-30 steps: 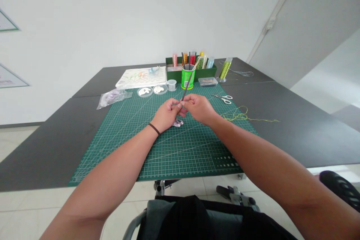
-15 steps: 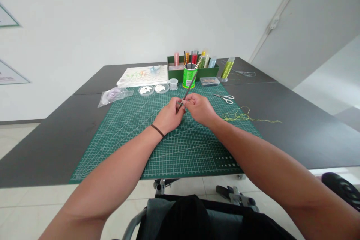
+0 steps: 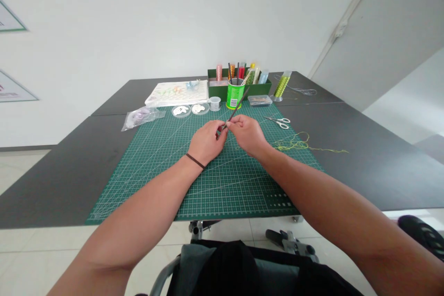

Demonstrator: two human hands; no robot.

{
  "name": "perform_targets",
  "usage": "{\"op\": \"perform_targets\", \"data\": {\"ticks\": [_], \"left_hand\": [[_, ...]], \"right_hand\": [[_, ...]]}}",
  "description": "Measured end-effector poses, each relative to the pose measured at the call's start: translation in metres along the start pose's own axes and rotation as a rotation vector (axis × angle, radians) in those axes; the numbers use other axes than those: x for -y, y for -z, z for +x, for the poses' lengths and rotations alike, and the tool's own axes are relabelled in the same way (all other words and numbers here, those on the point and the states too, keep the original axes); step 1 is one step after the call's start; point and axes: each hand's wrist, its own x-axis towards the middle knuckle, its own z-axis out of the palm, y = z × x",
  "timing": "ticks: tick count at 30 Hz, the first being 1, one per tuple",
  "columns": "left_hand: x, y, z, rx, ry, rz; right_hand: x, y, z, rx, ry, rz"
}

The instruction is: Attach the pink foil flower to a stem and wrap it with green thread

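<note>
We see the dark table stretching out on both sides of the grip, with the green gridded cutting mat beneath it. Far left of the grip, framed wall panels bear marks too small for us to read. Beyond the grip stands a long green box of thread spools, and in front of it a bright green can, its white barcode label facing us, the print illegible. The left hand and right hand nearly meet, fingertips pinched narrow on a thin dark stick. White-handled scissors lie right of the grip. The stick leans up and away from the fingers, crossing before the can; its lower end is hidden in the left hand. A second ago we saw a pale lilac, petal-like piece below that hand; now it is out of sight.
</note>
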Motion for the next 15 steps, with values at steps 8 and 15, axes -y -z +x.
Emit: {"op": "perform_targets", "data": {"ticks": [8, 15], "left_hand": [[0.002, 0.0, -0.001, -0.01, -0.003, 0.042], [0.002, 0.001, -0.002, -0.048, -0.046, 0.051]], "right_hand": [[0.011, -0.001, -0.006, -0.036, -0.001, -0.041], [0.017, -0.002, -0.009, -0.061, 0.043, -0.117]]}}
